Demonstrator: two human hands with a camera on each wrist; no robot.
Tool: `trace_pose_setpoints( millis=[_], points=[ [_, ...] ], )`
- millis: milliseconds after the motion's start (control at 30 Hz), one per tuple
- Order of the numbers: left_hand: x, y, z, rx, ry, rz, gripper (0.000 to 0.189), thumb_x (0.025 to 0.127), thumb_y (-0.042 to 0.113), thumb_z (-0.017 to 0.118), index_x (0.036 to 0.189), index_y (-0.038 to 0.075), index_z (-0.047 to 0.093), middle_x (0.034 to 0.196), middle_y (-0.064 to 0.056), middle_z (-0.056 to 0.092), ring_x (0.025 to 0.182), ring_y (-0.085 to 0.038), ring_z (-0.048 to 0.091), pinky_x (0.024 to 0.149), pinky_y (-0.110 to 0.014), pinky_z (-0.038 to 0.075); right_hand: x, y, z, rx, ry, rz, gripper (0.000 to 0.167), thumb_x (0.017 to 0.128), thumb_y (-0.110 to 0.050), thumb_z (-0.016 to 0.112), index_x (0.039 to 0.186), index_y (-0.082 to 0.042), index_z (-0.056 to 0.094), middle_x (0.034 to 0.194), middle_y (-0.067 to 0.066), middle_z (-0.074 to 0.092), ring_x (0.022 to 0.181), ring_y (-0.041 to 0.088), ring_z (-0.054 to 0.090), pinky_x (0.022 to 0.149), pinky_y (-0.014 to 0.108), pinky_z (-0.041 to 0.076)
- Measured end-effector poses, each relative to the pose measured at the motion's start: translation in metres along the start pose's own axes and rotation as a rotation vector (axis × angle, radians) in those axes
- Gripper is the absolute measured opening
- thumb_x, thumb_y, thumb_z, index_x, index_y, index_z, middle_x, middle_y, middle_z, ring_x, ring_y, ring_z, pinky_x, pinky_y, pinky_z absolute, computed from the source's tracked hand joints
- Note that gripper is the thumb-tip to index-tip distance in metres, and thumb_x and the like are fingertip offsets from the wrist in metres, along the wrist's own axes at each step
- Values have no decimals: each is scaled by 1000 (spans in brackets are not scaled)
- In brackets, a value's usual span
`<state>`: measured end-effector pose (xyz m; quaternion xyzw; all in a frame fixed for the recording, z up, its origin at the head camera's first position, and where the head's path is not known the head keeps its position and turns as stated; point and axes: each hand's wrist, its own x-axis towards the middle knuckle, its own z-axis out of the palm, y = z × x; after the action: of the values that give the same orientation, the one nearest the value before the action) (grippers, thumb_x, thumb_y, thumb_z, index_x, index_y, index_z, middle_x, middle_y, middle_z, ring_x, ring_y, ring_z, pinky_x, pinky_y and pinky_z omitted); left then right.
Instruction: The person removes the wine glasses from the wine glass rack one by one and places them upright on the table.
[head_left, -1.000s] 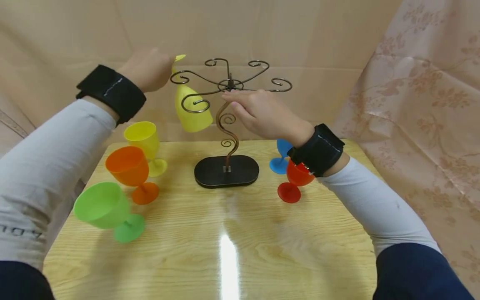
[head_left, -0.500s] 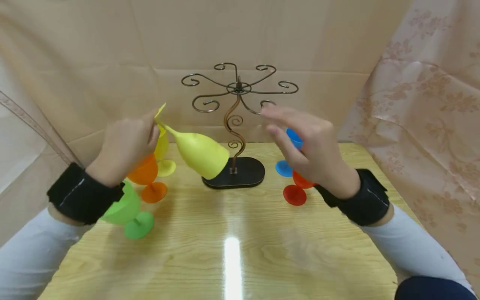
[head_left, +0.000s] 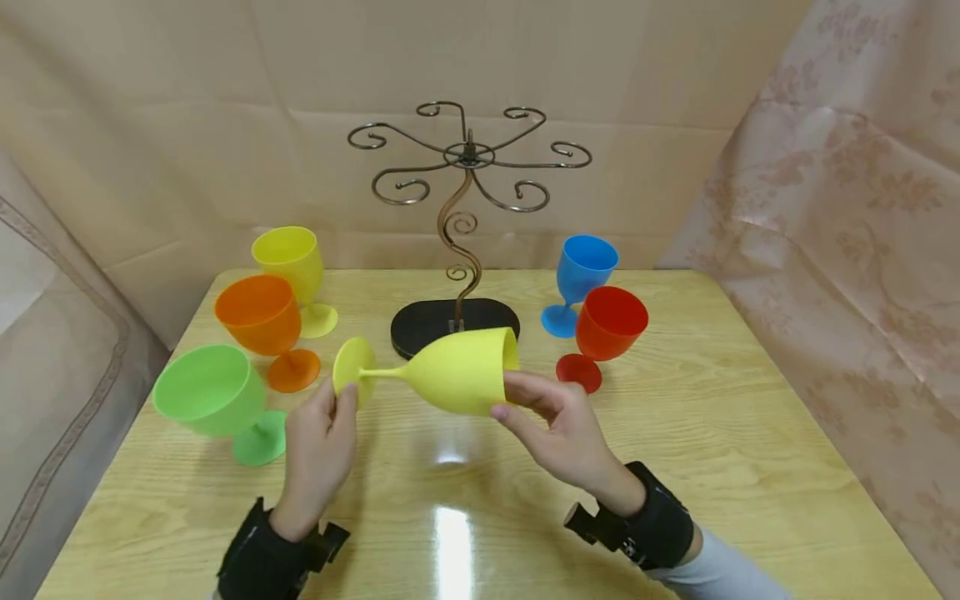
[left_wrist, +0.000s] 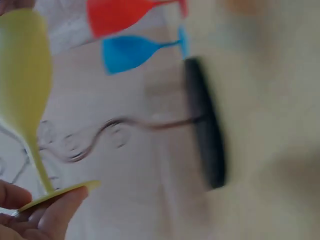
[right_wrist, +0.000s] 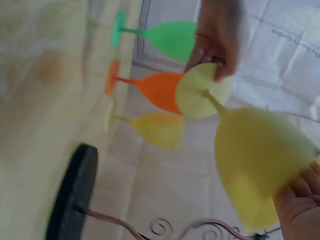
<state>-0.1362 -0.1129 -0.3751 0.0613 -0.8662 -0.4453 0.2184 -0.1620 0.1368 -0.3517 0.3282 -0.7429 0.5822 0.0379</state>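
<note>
A pale yellow plastic goblet lies sideways in the air, its foot to the left and its mouth to the right. My left hand pinches the round foot; the left wrist view shows thumb and fingers on both sides of the goblet's foot. At the other end my right hand pinches the rim, with the thumb outside and other fingers at the mouth. Behind the goblet stands a metal rack with curled arms around a hub, a wavy stem and a black oval base, partly covered by the goblet.
To the left stand a deeper yellow goblet, an orange goblet and a green goblet, all upright. A blue goblet and a red goblet stand right of the rack. Beige cloth hangs behind the wooden table.
The goblet has come away from the rack toward me and turned from mouth-down to sideways. My right hand has left the rack area and now grips the rim.
</note>
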Motion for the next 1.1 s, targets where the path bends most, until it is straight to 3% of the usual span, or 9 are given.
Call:
trace_pose_setpoints(
  millis=[167, 267, 300, 400, 500, 567, 733, 900, 1100],
  points=[
    [-24, -16, 26, -98, -64, -151, 20, 97, 7, 50, 102, -3, 66, 58, 3, 31, 46, -2, 27, 44, -18, 22, -11, 7, 14, -111, -26, 108, 25, 89, -7, 66, 112, 3, 67, 103, 15, 74, 84, 5, 63, 77, 22, 56],
    [-38, -21, 37, -183, -138, -219, 23, 96, 7, 52, 112, -2, 65, 61, 0, 39, 50, -3, 31, 45, -18, 27, -17, 9, 13, -199, -23, 99, 18, 89, -7, 66, 105, 0, 70, 95, 10, 75, 76, 4, 58, 71, 21, 54],
    [-42, -22, 40, -213, -173, -228, 26, 96, 8, 53, 117, -3, 63, 64, -4, 49, 52, -3, 41, 47, -16, 36, -18, 9, 10, -229, -23, 80, 17, 88, -6, 66, 103, 0, 70, 93, 9, 75, 74, 3, 56, 70, 21, 53],
    [-49, -25, 45, -327, -264, -246, 37, 98, 14, 54, 132, -2, 54, 104, -18, 70, 89, -13, 70, 76, -15, 55, -22, 3, -10, -360, -26, -6, 14, 86, -3, 68, 99, -1, 71, 88, 7, 74, 72, 3, 55, 69, 21, 54],
    [-45, -29, 41, -385, -256, -223, 43, 99, 20, 52, 137, 0, 49, 138, -14, 55, 126, -20, 55, 97, -17, 46, -22, -9, -42, -557, -41, -80, 13, 81, -1, 72, 94, -4, 70, 83, 2, 71, 71, 3, 55, 65, 21, 54],
    [-39, -32, 34, -384, -209, -227, 42, 100, 22, 51, 137, 2, 50, 139, -13, 55, 127, -16, 55, 95, -10, 44, -21, -18, -65, -719, -65, -94, 13, 76, -3, 76, 86, -7, 69, 74, -4, 65, 65, 3, 51, 58, 19, 49],
    [-34, -41, 18, -317, -134, -247, 38, 100, 20, 50, 134, 3, 54, 134, -15, 59, 113, 10, 56, 89, 0, 42, -25, -18, -102, -1007, -228, 47, 21, 74, -11, 80, 73, -12, 59, 60, -9, 44, 57, 5, 37, 53, 19, 34],
    [-39, -48, 15, -317, -143, -280, 36, 100, 19, 50, 131, 3, 56, 131, -15, 61, 103, 19, 55, 88, 0, 42, -35, 5, -112, -1067, -332, 205, 29, 76, -10, 78, 67, -13, 50, 57, -6, 34, 56, 8, 34, 55, 21, 29],
    [-42, -53, 20, -289, -172, -284, 34, 100, 21, 50, 128, 4, 59, 131, -15, 62, 104, 17, 55, 88, 0, 42, -41, 14, -116, -1069, -321, 271, 32, 77, -10, 77, 65, -13, 48, 57, -6, 31, 54, 9, 32, 54, 22, 27]
  ],
)
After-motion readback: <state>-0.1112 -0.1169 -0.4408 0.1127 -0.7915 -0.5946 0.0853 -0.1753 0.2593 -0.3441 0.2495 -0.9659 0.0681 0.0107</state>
